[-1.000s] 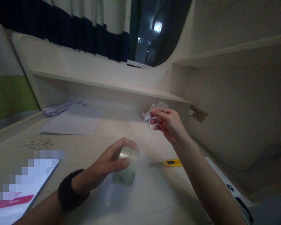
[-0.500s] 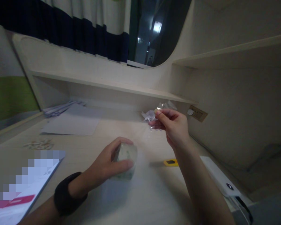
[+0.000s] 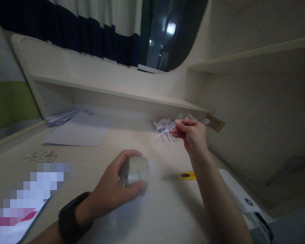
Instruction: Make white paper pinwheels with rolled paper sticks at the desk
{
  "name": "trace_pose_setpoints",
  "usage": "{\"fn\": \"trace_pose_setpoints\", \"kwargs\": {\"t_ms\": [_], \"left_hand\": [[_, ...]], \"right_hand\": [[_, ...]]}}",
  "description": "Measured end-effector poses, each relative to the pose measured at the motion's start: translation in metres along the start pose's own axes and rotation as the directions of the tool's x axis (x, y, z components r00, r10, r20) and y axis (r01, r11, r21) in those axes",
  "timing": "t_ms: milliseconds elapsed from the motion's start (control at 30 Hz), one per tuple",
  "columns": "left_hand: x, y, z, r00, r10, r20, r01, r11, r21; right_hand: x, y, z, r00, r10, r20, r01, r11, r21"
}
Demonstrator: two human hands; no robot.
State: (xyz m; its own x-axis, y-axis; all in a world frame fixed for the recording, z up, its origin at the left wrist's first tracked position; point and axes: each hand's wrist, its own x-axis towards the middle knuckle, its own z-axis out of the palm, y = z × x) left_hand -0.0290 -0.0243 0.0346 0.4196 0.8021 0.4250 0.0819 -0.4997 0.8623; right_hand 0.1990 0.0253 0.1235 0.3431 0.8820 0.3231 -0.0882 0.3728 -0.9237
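Gripping tape roll [image 3: 134,171] in left hand [image 3: 114,193], near centre of desk [image 3: 152,217], fingers wrapped round rim. Roll looks light, stiff, smooth-sided; best held across rim. Yellow cutter [image 3: 186,175] lying right of it. Right hand [image 3: 191,134], farther right, pinching thin tape strip [image 3: 167,130] beside paper scraps [image 3: 164,123]: flimsy, sticky, likely to curl.

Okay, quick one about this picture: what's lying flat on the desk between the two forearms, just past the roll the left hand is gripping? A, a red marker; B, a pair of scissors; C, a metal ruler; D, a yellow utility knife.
D: a small yellow utility knife lies flat on the desk, beyond the tape roll gripped by the left hand and beside the right forearm.
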Motion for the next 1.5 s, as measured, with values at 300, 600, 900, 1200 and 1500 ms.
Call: {"fn": "trace_pose_setpoints", "kwargs": {"t_ms": [300,600,900,1200,1500], "left_hand": [[-0.008,0.0,0.0,0.984,0.152,-0.088,-0.15,0.988,0.025],[-0.005,-0.008,-0.011,0.985,0.144,-0.093,-0.138,0.988,0.073],[0.006,-0.006,-0.01,0.973,0.193,-0.128,-0.146,0.941,0.306],[0.056,-0.057,-0.021,0.95,0.125,-0.285,0.003,0.912,0.411],[0.125,-0.1,-0.06,0.93,-0.211,-0.3,0.339,0.808,0.482]], "right_hand": [[0.017,0.013,-0.006,0.996,0.063,-0.068,-0.061,0.998,0.025],[0.027,0.034,-0.022,0.976,0.142,0.162,-0.164,0.978,0.131],[0.029,0.058,-0.026,0.909,0.376,0.18,-0.414,0.864,0.287],[0.04,0.056,-0.013,0.965,0.153,0.215,-0.21,0.938,0.275],[0.058,0.118,0.011,0.956,0.203,0.212,-0.255,0.933,0.255]]}}
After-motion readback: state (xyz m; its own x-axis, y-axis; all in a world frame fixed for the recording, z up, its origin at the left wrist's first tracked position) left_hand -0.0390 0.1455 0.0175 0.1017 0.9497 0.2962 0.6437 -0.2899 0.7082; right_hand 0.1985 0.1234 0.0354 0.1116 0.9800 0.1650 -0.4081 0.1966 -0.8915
